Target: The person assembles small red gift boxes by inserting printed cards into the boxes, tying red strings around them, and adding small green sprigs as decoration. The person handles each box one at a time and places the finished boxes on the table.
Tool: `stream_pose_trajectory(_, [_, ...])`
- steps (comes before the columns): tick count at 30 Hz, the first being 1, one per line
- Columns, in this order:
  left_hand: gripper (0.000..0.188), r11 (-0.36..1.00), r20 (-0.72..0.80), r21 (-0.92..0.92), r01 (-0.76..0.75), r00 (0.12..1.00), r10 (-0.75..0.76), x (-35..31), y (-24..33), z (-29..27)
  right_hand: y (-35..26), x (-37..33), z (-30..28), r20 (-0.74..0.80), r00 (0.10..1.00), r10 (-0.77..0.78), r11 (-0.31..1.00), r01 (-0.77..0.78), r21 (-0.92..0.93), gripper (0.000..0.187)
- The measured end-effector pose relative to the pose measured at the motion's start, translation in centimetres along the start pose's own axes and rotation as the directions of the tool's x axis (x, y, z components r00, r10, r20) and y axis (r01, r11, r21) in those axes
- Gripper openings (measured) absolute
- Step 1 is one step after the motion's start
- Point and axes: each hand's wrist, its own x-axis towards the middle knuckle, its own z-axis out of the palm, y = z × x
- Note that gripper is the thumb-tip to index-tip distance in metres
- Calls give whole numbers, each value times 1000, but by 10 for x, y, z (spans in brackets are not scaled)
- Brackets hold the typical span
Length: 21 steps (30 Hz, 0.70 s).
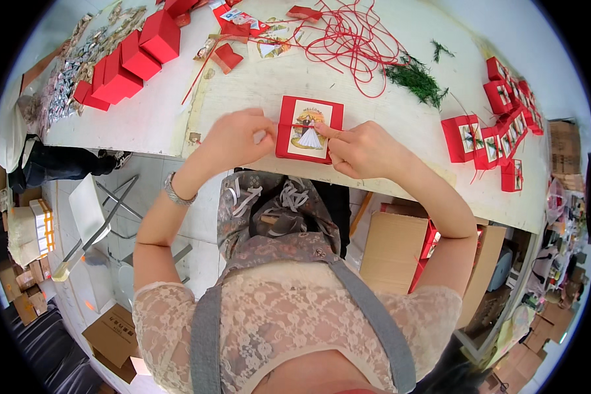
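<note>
Red plain cardboard boxes (128, 59) stacked at far left corner of white worn tabletop (157, 118). Left hand (240, 136) pinching thin red cord at left edge of red square gift box with picture label (308, 129), near front edge; right hand (361, 150) pressing fingertip on label. Loose red cord tangle (354, 39), green sprigs (417, 79) behind. Finished labelled red boxes (499, 131) at right edge.
</note>
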Motion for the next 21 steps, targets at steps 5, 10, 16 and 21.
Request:
stream_pose_trajectory(5, [10, 810, -435, 446, -380, 699, 567, 48, -2, 33, -1, -1, 1, -13, 1000, 14, 1000, -14, 7, 14])
stream_pose_trajectory(10, [10, 883, -209, 60, -466, 859, 468, 53, -14, 33, 2, -5, 6, -13, 999, 41, 995, -40, 93, 10])
stream_pose_trajectory(16, [10, 842, 40, 150, -518, 854, 519, 59, -3, 21, 16, -6, -11, 198, 867, 457, 648, -477, 594, 16])
stream_pose_trajectory(21, [11, 838, 21, 162, -521, 851, 525, 57, -1, 20, 17, -7, -62, 60, 565, 823, 560, -789, -254, 31])
